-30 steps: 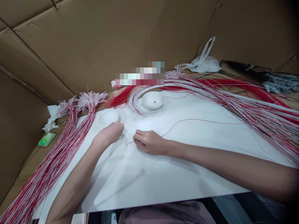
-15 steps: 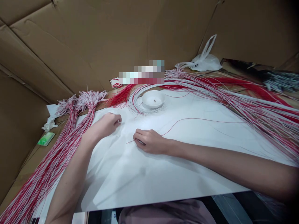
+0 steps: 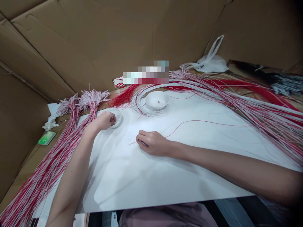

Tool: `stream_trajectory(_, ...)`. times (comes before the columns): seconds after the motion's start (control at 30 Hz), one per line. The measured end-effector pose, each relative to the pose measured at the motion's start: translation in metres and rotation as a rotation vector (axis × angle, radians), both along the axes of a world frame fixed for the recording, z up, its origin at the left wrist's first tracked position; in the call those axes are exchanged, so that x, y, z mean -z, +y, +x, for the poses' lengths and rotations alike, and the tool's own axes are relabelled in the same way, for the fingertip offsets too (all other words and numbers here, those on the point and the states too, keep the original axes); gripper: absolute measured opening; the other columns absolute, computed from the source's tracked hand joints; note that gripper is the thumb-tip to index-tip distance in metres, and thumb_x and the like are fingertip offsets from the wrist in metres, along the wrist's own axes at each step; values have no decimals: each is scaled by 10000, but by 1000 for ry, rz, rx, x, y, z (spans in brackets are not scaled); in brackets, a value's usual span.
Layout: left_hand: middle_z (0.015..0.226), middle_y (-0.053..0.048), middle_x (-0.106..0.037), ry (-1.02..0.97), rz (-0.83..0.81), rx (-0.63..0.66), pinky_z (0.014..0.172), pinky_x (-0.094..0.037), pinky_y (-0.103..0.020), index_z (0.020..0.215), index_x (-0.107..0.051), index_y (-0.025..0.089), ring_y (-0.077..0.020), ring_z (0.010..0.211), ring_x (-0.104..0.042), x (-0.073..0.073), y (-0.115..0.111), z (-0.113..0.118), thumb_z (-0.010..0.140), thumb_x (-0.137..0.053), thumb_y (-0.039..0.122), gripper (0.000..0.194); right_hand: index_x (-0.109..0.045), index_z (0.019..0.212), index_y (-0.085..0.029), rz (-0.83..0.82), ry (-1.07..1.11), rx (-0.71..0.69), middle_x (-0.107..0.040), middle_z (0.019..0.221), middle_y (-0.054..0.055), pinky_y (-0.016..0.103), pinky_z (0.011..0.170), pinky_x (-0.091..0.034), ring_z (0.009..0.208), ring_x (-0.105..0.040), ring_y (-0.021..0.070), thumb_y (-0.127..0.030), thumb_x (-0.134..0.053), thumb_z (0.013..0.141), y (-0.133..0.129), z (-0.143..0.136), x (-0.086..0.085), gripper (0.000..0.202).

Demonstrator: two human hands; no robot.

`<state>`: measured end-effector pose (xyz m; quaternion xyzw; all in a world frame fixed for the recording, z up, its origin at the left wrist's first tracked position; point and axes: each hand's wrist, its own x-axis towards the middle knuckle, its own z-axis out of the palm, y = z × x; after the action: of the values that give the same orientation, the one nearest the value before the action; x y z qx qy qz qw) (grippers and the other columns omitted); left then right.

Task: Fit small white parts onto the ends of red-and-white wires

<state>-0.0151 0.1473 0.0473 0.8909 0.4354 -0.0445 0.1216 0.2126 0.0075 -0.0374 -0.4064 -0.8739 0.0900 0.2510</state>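
Note:
My right hand (image 3: 152, 143) is closed on a thin red cord (image 3: 182, 123). A short end pokes out at the left of the fingers, and the longer part curves away to the right over the white sheet (image 3: 146, 183). Something small, dark and shiny also shows within that fist; its kind is unclear. My left hand (image 3: 106, 120) has its fingers curled together in a small clear, round dish (image 3: 119, 119). What those fingertips pinch, if anything, is hidden.
A white bowl (image 3: 157, 101) with a tiny dark bit inside stands behind my hands. Red and white cord bundles lie left (image 3: 56, 157) and right (image 3: 236, 101). At the back are a white plastic bag (image 3: 213, 64) and cardboard walls (image 3: 118, 37); a green packet (image 3: 46, 138) lies far left.
My left hand has moved slightly left and down into the small dish, which now shows beside it. The right hand keeps its hold on the red cord, nearly still. The view shifted slightly.

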Motion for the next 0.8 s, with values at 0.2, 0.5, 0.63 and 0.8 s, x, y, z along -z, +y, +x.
stream_trajectory(0.2,727,-39,-702,7,-14,-15,623,-438,-236,745,-685,154,-164,674,-620,1,2,-2,688,-508,126,187,-585,911,-147,12,0,-3,-597,875,30,253,544,-254,614,-442,94,-168,-421,923,0,0,0,167)
stream_trajectory(0.5,766,-56,-720,20,-40,-18,634,-436,-228,794,-698,126,-165,700,-630,2,4,-1,696,-518,127,205,-583,900,-150,21,12,-4,-592,862,28,253,548,-263,607,-436,95,-159,-433,916,0,0,1,151)
stream_trajectory(0.63,732,-39,-712,16,-56,5,625,-427,-222,764,-697,132,-154,673,-615,0,3,-2,690,-517,127,194,-580,903,-150,27,20,-8,-592,865,30,251,543,-258,605,-434,95,-166,-430,918,1,1,2,152)
stream_trajectory(0.8,696,-32,-701,3,-33,23,621,-408,-228,718,-700,138,-152,657,-592,-3,3,-2,708,-507,143,193,-580,905,-150,19,20,-9,-591,867,31,249,544,-254,601,-427,93,-161,-426,918,0,1,1,155)
